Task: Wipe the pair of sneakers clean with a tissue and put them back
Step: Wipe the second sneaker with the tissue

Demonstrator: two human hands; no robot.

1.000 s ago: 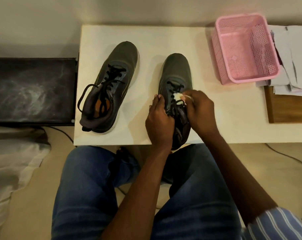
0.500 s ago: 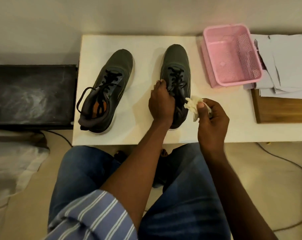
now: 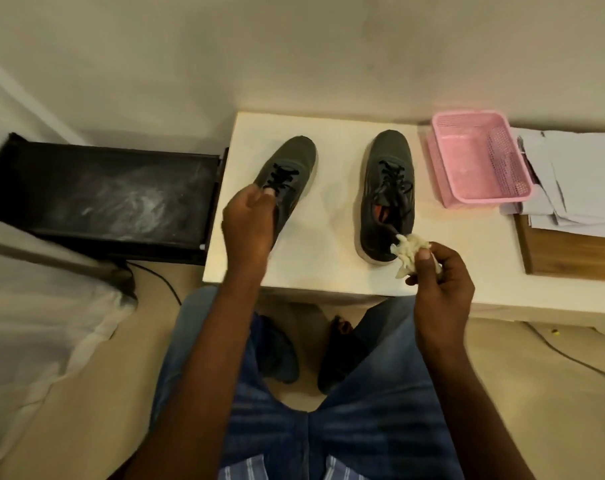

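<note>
While the left hand (image 3: 247,220) closes on the left sneaker (image 3: 287,178), the right hand (image 3: 439,275) pinches the crumpled tissue (image 3: 409,253) beside the right sneaker's (image 3: 387,192) heel.

Best to steady the left sneaker with a firm grip near the laces, then wipe toe to heel using a clean fold. Two sneakers stand on the worktop (image 3: 332,220), with one tissue and one pink basket (image 3: 478,157).

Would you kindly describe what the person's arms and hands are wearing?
Both forearms are bare; the left hand and right hand wear no gloves, rings or watch. A blue shirt with pale stripes shows at the bottom edge, above blue jeans.
</note>
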